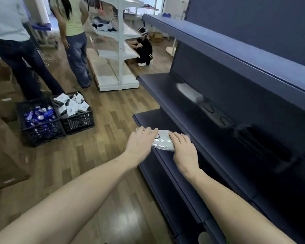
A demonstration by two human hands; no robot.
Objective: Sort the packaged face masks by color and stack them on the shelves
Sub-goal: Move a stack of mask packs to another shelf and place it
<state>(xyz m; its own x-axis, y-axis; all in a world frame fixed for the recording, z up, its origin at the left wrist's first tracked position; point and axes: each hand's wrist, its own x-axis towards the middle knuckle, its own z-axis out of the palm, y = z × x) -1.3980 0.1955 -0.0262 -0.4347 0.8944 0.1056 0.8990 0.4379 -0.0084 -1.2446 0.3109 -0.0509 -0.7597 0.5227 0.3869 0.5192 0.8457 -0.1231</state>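
Observation:
A stack of clear-packaged grey-white face masks (163, 140) lies on the front edge of a dark blue shelf (148, 118). My left hand (141, 143) lies flat on the stack's left end. My right hand (183, 150) lies flat on its right end, fingers fairly straight. One shelf up, a white stack of packaged masks (189, 92) rests beside black packaged masks (217, 114). A black crate (77, 122) on the floor holds several loose mask packets in white and black.
A second black crate (40, 131) with blue cans stands next to the mask crate. Two people (74, 43) stand beyond the crates, and a third crouches by a white shelf unit (120, 55). Cardboard boxes (4, 166) sit at the left. Wooden floor lies between.

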